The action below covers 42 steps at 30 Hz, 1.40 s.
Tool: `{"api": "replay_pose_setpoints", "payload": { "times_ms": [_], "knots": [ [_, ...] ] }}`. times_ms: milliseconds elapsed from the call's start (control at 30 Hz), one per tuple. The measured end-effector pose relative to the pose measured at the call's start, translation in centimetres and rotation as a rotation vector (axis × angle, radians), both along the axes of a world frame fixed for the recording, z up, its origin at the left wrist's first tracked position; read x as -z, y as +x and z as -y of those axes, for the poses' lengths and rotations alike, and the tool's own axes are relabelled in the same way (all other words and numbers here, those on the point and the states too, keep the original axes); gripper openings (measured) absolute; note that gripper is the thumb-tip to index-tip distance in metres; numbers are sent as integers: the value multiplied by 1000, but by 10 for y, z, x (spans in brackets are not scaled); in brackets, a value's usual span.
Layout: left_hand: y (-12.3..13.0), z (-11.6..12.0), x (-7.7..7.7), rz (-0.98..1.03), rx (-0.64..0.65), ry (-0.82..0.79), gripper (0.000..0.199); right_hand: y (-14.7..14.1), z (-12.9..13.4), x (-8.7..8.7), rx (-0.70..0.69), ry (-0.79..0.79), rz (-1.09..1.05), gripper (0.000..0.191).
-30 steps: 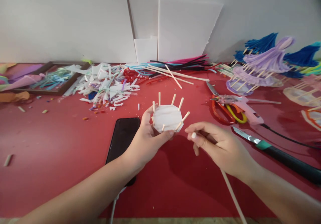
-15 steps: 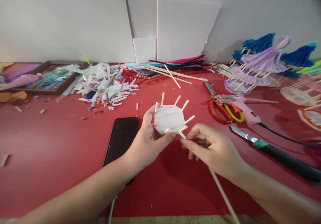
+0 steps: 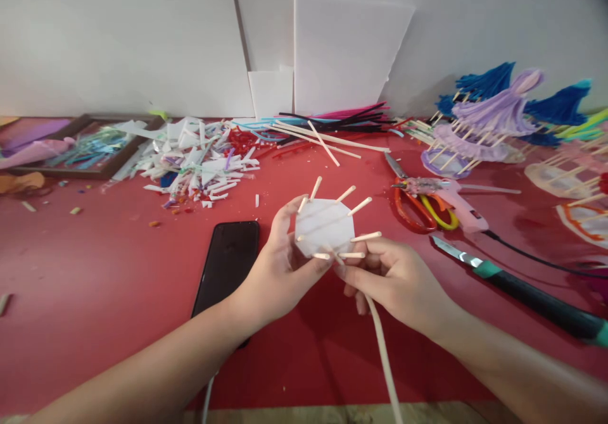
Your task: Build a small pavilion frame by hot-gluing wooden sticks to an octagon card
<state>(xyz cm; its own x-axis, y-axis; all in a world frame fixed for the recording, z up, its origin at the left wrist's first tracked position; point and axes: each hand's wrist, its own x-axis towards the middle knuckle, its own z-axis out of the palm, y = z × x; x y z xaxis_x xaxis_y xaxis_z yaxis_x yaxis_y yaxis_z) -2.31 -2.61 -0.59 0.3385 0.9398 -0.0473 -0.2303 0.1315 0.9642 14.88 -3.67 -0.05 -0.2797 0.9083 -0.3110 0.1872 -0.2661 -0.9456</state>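
A white disc [image 3: 325,224] with several short wooden sticks standing around its rim is held above the red table. My left hand [image 3: 285,266] grips its left side, thumb on the near edge and fingers around the far left. At the disc's near right edge, my right hand [image 3: 387,278] pinches a cream fuzzy strip [image 3: 381,342] between thumb and fingers. The strip's tip lies beside the sticks, and its long end hangs down toward the table's front edge.
A black phone [image 3: 228,259] lies left of the disc. On the right are a craft knife [image 3: 527,291], a pink glue gun [image 3: 456,202] and red-handled pliers [image 3: 413,209]. White scraps [image 3: 199,158] and stems [image 3: 332,130] lie behind; yarn-roofed models [image 3: 494,120] stand back right.
The disc has tilted, its sticks now leaning more to the right. My right hand has moved slightly left against the near edge, and the strip's hanging end has swung left.
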Motion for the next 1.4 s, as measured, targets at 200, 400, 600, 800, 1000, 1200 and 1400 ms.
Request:
{"api": "replay_pose_setpoints", "payload": {
  "times_ms": [200, 400, 600, 800, 1000, 1200, 1400],
  "knots": [
    [1, -1, -1, -76, -135, 29, 63, 1, 0, 4, -24, 50, -9, 18],
    [0, -1, -2, -102, -242, 24, 66, 7, -3, 4, -93, -2, 38, 17],
    [-1, 0, -2, -156, -243, 78, 64, 11, -5, 6, -52, -103, -255, 20],
    [-1, -3, -4, -175, -305, 99, 63, 8, -5, 5, 15, -127, -328, 16],
    [0, -3, -6, -110, -304, 0, 63, 8, -5, 9, 71, -130, -236, 18],
    [0, -2, -6, -97, -311, -3, 65, 9, -3, 6, 64, -4, -39, 21],
    [-2, -3, -2, -111, -271, 67, 69, 10, 0, 3, 35, 292, 255, 23]
  ]
}}
